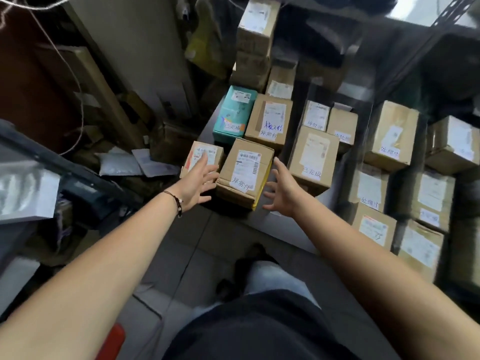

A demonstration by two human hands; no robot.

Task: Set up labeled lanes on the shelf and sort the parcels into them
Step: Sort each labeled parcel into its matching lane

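A brown cardboard parcel [245, 172] with a white shipping label and a handwritten tag stands at the near left corner of the low shelf [291, 227]. My left hand [198, 181] hovers just left of it with fingers spread, in front of a smaller brown parcel [200, 155]. On the parcel's right side, my right hand [281, 189] is also spread open and close to it. Neither hand grips anything. Behind stand a teal parcel [233, 114] and another tagged brown parcel [270, 120].
Several more tagged brown boxes fill the shelf to the right [392, 136], and a taller stack [255, 35] rises at the back. Grey mailer bags [122, 165] and clutter lie on the floor at left. A metal rack [31, 193] stands near left. My legs [270, 289] are below.
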